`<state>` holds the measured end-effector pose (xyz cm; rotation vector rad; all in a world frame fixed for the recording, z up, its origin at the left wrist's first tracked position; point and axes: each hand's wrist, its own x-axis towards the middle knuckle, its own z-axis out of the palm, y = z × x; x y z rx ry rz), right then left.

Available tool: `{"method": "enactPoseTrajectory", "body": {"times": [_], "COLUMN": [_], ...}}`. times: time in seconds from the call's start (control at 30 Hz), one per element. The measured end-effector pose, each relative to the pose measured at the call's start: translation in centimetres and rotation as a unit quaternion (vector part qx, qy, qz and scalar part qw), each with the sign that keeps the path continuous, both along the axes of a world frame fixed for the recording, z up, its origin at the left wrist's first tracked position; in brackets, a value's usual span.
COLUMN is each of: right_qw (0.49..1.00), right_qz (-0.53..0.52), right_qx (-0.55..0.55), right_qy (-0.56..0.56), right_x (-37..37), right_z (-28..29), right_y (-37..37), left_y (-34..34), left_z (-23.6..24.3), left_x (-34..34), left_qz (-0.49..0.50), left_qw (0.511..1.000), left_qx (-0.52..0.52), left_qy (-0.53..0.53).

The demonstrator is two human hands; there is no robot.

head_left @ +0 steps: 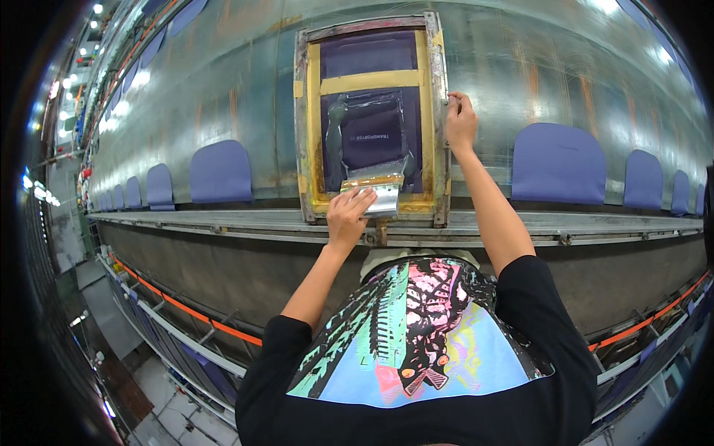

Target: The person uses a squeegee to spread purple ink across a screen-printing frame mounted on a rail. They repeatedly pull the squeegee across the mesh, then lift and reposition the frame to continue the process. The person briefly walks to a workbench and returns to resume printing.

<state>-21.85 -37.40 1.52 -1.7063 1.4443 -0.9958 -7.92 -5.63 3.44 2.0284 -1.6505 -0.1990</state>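
A screen-printing frame (441,163) with worn edges lies across the long table in front of me. Yellowish tape borders its dark purple mesh (372,134), where a glossy, wet-looking outline surrounds a dark rectangle. Near the frame's close end, my left hand (352,215) has its fingers closed over a silvery squeegee (384,201), which rests on the mesh. My right hand (461,123) is farther away, with its fingers curled at the frame's right edge. The thumb side of that grip is partly hidden.
Purple rounded fabric pieces lie in a row along the table, including one at left (222,171) and one at right (559,163). A metal rail (520,228) runs along the near edge. Behind me stand racks with an orange strip (201,316).
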Motion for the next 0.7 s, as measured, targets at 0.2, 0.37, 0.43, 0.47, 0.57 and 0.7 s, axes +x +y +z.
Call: {"method": "enactPoseTrajectory", "body": {"times": [0.2,0.37,0.43,0.47,0.57,0.7], "right_qw": [0.999,0.999,0.999,0.999,1.000,0.999], "right_qz": [-0.016,-0.006,0.001,0.006,0.000,-0.004], "right_qx": [-0.011,0.020,0.019,0.020,-0.002,0.024], "right_qy": [0.028,0.045,0.039,0.035,0.014,0.022], "right_x": [-0.9,0.6,1.0,1.2,1.0,-0.1], "right_z": [0.5,1.8,1.6,1.5,0.7,2.1], "right_y": [0.1,0.5,0.8,1.0,1.0,-0.4], "left_y": [-0.6,-11.7,-14.3,-14.7,-13.4,-10.7], "left_z": [-1.5,1.5,1.5,1.3,-0.9,-1.1], "left_x": [0.8,8.2,10.1,10.5,9.6,5.8], "left_qz": [-0.010,0.051,0.051,0.049,0.043,0.035], "left_qw": [0.999,0.993,0.994,0.995,0.997,0.999], "left_qx": [-0.009,-0.072,-0.078,-0.080,-0.064,-0.035], "left_qy": [-0.036,0.081,0.051,0.024,-0.008,-0.013]}}
